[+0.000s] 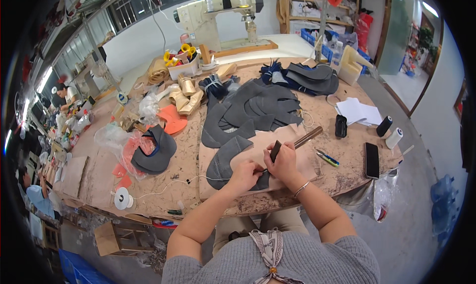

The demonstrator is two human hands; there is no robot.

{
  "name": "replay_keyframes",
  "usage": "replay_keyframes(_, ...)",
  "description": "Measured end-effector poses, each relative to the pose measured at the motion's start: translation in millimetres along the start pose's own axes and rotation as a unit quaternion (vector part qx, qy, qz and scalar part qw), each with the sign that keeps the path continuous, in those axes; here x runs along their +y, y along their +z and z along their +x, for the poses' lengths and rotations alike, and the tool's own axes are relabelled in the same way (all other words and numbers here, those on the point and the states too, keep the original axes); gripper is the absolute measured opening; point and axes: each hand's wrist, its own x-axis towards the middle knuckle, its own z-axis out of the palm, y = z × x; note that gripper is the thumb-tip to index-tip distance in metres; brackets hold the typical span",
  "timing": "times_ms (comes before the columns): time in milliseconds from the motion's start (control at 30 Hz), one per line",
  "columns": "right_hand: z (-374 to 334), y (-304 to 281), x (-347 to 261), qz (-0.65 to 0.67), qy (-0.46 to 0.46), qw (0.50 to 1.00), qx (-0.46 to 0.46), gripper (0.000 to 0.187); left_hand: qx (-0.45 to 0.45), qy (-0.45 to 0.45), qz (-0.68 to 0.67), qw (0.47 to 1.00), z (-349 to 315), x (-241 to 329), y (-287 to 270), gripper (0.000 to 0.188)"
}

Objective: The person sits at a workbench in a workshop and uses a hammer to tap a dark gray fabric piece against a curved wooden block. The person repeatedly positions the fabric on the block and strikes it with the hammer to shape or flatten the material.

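Observation:
A dark grey U-shaped fabric piece (222, 161) lies on the pinkish board (297, 135) in front of me, partly under my hands. My left hand (245, 176) is closed in a pinch over it, with something small and dark at the fingertips that I cannot make out. A thin white cord (171, 186) runs from a white spool (123, 198) to this hand; where it ends is hidden. My right hand (282, 164) touches the left fingertips and is wrapped round a dark flat tool (275, 150), whose upper end sticks out above the fist. Its lower end is hidden.
Beyond my hands spreads a pile of grey pieces (253, 105). A pen-like tool (327, 158), black case (340, 126), phone (371, 160) and thread cones (394, 138) lie right. Stacked grey pieces (157, 152) sit left; a sewing machine (218, 24) stands behind.

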Motion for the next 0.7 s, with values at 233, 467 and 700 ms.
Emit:
replay_keyframes(233,2.6,-4.5,-0.6,0.015,-0.003,1.000,-0.009,0.014,0.013,-0.022,0.043,0.999,2.8,7.1,1.7,0.015)
replay_keyframes(467,2.4,-18.1,3.4,0.009,-0.013,1.000,0.021,0.016,0.120,0.099,0.063,0.986,-6.2,0.9,12.5,0.008)
replay_keyframes(700,-2.3,-4.3,6.2,0.008,0.019,1.000,0.005,0.013,0.070,0.133,0.095,0.984,-7.3,-4.8,8.1,0.011)
